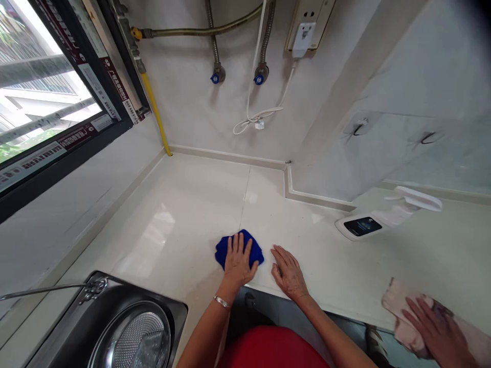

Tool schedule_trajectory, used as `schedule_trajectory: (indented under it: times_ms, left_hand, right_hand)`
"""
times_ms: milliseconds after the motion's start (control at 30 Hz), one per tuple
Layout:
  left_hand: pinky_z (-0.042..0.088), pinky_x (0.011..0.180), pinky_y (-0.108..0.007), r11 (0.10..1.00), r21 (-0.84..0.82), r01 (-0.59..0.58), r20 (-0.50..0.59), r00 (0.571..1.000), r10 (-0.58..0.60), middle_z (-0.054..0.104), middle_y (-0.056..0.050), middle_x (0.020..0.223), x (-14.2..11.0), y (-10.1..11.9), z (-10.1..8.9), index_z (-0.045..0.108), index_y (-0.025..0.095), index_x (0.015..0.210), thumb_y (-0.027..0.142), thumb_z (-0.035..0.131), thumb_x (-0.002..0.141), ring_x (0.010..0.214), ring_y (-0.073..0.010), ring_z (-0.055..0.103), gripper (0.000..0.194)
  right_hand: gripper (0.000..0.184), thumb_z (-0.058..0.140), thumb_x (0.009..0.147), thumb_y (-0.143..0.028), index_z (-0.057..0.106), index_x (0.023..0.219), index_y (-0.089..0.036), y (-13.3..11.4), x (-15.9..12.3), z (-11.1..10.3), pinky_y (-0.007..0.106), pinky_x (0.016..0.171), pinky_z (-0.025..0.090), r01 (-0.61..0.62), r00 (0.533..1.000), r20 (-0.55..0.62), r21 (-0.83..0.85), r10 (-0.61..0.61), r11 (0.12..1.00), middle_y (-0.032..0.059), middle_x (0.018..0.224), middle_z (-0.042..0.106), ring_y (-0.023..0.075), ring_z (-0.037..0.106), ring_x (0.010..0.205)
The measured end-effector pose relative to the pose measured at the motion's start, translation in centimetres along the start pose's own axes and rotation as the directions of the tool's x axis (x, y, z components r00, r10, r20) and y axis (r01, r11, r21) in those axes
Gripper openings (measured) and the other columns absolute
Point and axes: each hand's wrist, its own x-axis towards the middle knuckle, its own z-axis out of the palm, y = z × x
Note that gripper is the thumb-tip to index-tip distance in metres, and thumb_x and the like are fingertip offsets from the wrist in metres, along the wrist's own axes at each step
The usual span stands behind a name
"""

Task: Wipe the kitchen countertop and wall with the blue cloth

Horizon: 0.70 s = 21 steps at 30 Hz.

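My left hand (pixel 238 261) lies flat, fingers stretched out, pressing on a folded blue cloth (pixel 222 249) on the pale stone countertop (pixel 180 214). My right hand (pixel 288 273) rests open and flat on the bare countertop just right of the cloth, near the front edge. A bracelet shows on my left wrist.
A steel sink (pixel 115 327) with a strainer sits at the lower left. A white spray bottle (pixel 387 217) lies on the counter at the right. Another person's hand (pixel 437 329) presses a pink cloth (pixel 402 312) at the lower right. Window left, pipes and valves on the back wall.
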Motion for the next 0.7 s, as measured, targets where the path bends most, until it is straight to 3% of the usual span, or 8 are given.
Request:
schedule_trajectory:
  times_ms: [100,200,300,367,433,500,567,700]
  left_hand:
    - [0.022,0.124,-0.062,0.964,-0.121,-0.236,0.083,0.966,0.246,0.03,-0.018,0.162,1.1,1.1,0.3,0.039,0.021,0.149,0.054,0.059,0.085,0.152,-0.0349,0.021,0.075]
    - [0.028,0.124,-0.057,0.934,-0.203,-0.293,0.062,0.948,0.311,0.044,-0.012,0.156,1.3,0.0,-0.6,0.049,0.024,0.142,0.046,0.05,0.092,0.15,-0.0267,0.031,0.055]
    - [0.03,0.125,-0.051,0.969,-0.182,-0.165,-0.054,0.986,0.158,0.047,-0.009,0.155,0.6,-3.2,-1.9,0.048,0.024,0.142,0.034,0.037,0.098,0.15,-0.0205,0.03,0.047]
    - [0.029,0.125,-0.05,0.993,-0.103,0.057,-0.13,0.989,-0.07,0.044,-0.011,0.156,-0.2,-6.0,-2.7,0.047,0.021,0.144,0.033,0.034,0.098,0.151,-0.0214,0.027,0.048]
    - [0.029,0.124,-0.053,0.952,-0.027,0.304,-0.19,0.934,-0.303,0.041,-0.018,0.157,-1.1,-8.8,-3.4,0.045,0.013,0.144,0.035,0.034,0.098,0.152,-0.027,0.024,0.053]
    - [0.027,0.122,-0.06,0.886,0.016,0.463,-0.23,0.864,-0.448,0.037,-0.026,0.157,-2.1,-10.9,-3.8,0.043,0.005,0.144,0.037,0.034,0.097,0.152,-0.0342,0.02,0.058]
    - [0.023,0.121,-0.067,0.857,0.033,0.514,-0.245,0.835,-0.492,0.033,-0.029,0.158,-2.8,-12.0,-4.0,0.042,0.004,0.144,0.04,0.036,0.096,0.152,-0.0387,0.017,0.061]
    - [0.024,0.12,-0.066,0.841,0.095,0.533,-0.253,0.83,-0.498,0.031,-0.026,0.159,-3.4,-12.2,-3.9,0.04,0.009,0.147,0.042,0.036,0.096,0.152,-0.0384,0.02,0.061]
  right_hand:
    - [0.058,0.042,0.095,-0.022,0.031,0.152,-0.022,-0.2,0.1,0.1,0.051,0.113,0.044,0.008,1.0,-0.003,0.004,-0.008,1.0,0.0108,0.15,0.048,0.0249,0.044,0.14]
    - [0.058,0.04,0.095,-0.019,0.031,0.152,-0.024,-0.2,0.0,0.2,0.052,0.114,0.044,0.007,1.0,-0.016,0.045,-0.006,0.999,0.0102,0.15,0.049,0.0245,0.045,0.139]
    - [0.059,0.038,0.094,-0.017,0.033,0.152,-0.026,0.2,-0.3,0.1,0.049,0.109,0.049,-0.029,0.995,-0.096,0.1,0.039,0.995,0.0093,0.144,0.054,0.0234,0.05,0.134]
    - [0.06,0.036,0.093,-0.016,0.031,0.153,-0.024,0.3,-0.3,-0.3,0.052,0.106,0.051,-0.077,0.982,-0.166,0.11,0.095,0.991,0.0117,0.142,0.055,0.0249,0.052,0.131]
    - [0.061,0.035,0.093,-0.015,0.029,0.153,-0.023,-0.3,0.6,-0.6,0.055,0.107,0.05,-0.097,0.972,-0.204,0.12,0.12,0.988,0.0132,0.144,0.052,0.0264,0.05,0.133]
    - [0.061,0.036,0.093,-0.015,0.029,0.153,-0.023,-2.0,2.2,-0.7,0.054,0.112,0.046,-0.051,0.98,-0.182,0.144,0.078,0.988,0.0117,0.147,0.049,0.0259,0.045,0.137]
    - [0.059,0.038,0.094,-0.018,0.031,0.153,-0.023,-4.7,4.2,-0.2,0.053,0.117,0.04,0.023,0.994,-0.105,0.153,-0.007,0.988,0.0098,0.149,0.048,0.0262,0.038,0.143]
    - [0.055,0.044,0.095,-0.028,0.039,0.15,-0.025,-9.6,6.8,1.8,0.072,0.117,0.024,0.055,0.995,0.078,0.05,-0.059,0.997,0.0085,0.155,0.041,0.0377,0.028,0.146]
